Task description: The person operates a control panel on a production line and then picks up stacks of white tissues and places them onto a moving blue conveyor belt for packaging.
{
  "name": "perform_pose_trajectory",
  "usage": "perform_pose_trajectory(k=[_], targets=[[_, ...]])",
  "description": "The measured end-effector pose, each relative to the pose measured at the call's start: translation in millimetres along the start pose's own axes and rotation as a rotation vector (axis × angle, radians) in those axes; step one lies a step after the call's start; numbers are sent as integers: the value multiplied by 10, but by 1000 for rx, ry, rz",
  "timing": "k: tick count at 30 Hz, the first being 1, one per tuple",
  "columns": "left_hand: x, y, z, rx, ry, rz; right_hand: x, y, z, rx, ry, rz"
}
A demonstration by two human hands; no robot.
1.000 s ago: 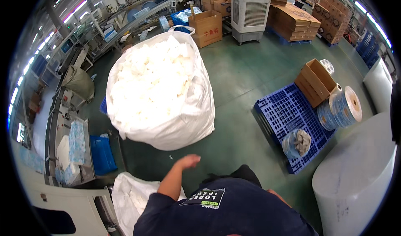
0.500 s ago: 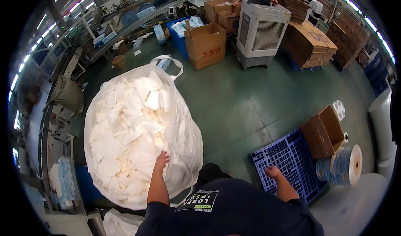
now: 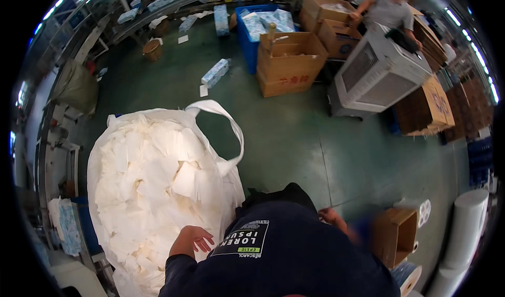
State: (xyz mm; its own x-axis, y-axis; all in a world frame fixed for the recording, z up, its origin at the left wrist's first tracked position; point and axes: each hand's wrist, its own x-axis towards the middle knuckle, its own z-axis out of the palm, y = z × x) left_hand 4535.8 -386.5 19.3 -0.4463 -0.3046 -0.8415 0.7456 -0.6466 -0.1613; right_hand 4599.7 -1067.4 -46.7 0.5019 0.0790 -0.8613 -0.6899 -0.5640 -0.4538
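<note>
A big white woven bulk bag [image 3: 231, 184], heaped with cream-white sheets and scraps [image 3: 144, 176], stands on my left. My left hand [image 3: 199, 239] hangs over its near right side, fingers apart and holding nothing; whether it touches the scraps I cannot tell. A loop handle [image 3: 239, 134] of the bag arches over its far right edge. On my other side, my right hand [image 3: 330, 216] hangs beside my body above the floor, its fingers curled in with nothing visible in them.
Ahead lie a blue-and-white pack [image 3: 216, 73], a blue crate [image 3: 247, 39] of similar packs, and an open carton [image 3: 289, 68]. A person [image 3: 389, 10] stands behind a grey air cooler [image 3: 381, 71]. Another carton [image 3: 394, 236] and white rolls [image 3: 463, 228] are at right.
My view has shifted, and the bag now sits nearer and lower. My left hand has drawn back toward my body; my right hand has come in from above the blue pallet.
</note>
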Motion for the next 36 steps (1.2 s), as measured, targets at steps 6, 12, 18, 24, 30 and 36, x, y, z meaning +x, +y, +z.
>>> perform_pose_trajectory(k=[6, 12, 18, 24, 30, 36], targets=[[-1926, 267, -1361, -457, 567, 432, 1519, -1229, -819, -334, -147, 86], [-3677, 1825, -2420, -840, 1536, 980, 2920, -5000, -1581, -162, 27, -6], [-4314, 3748, -4129, -367, 1693, 1194, 4079, -8427, -1090, -407, -65, -547], [-4204, 5595, -6612, -11, 1671, 901, 4719, -9780, -159, -303, -440, -613], [-3064, 7178, -9474, 742, 1572, 524, 5659, -9873, 548, -471, -385, -468], [-2148, 8198, -11241, 526, 1413, 390, 6604, -10257, 863, -433, -371, -271]])
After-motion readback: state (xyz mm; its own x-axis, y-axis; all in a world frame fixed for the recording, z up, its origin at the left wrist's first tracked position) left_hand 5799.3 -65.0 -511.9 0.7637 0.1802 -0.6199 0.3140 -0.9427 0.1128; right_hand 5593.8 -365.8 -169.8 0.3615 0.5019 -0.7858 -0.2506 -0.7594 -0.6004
